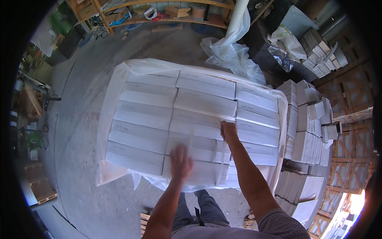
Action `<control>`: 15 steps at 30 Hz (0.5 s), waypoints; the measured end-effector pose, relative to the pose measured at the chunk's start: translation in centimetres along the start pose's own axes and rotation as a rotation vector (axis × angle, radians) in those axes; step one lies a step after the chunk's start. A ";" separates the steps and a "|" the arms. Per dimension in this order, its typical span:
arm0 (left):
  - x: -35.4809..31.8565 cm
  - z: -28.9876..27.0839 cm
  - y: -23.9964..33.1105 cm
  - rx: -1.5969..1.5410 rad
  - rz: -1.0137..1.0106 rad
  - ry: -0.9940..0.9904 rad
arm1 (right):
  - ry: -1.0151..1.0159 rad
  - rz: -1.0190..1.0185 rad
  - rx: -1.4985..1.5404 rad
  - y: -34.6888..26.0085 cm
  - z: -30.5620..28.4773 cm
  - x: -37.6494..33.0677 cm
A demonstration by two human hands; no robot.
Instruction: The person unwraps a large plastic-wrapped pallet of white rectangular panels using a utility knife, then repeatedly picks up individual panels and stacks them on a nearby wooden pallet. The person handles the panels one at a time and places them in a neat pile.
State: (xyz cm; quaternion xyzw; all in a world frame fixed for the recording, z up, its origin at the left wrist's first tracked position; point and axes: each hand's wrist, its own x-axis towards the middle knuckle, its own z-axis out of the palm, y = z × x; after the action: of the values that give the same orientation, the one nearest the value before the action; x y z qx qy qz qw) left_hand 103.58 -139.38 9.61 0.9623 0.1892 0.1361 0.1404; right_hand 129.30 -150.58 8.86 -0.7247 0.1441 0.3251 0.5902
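Note:
White oblong cartons [205, 96] lie packed in three columns on a wrapped stack in front of me. Over the near part of the middle column is my left hand [181, 162], its fingers blurred but seemingly outstretched, with nothing visible in it. Farther up, near the seam between the middle and right columns, my right hand [228, 131] is closed in a pinch. A pale translucent strip [221, 163] runs from about there down toward the near edge; its upper end is mostly hidden by the fingers. White plastic film [153, 63] edges the stack.
Crumpled clear film [232, 55] lies beyond the stack's far side. More white cartons [304, 131] are piled close on the right, before wooden crates [348, 145]. A wooden shelf [167, 18] with assorted items stands at the back. Concrete floor [81, 107] extends on the left.

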 end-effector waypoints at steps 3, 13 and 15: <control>0.1 -0.2 0.0 0.006 0.007 0.005 | -0.040 0.217 0.110 0.3 -1.1 -2.9; 0.0 0.0 0.1 -0.006 0.021 0.034 | -0.013 0.321 0.117 3.4 -4.4 -7.0; 0.0 0.1 0.0 -0.013 0.019 0.027 | -0.033 0.268 0.112 3.9 -4.4 -6.1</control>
State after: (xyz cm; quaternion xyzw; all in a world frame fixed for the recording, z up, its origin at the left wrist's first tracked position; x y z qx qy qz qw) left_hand 103.56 -139.40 9.49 0.9611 0.1813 0.1517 0.1426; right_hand 123.76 -156.82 10.17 -0.6593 0.2479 0.4044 0.5834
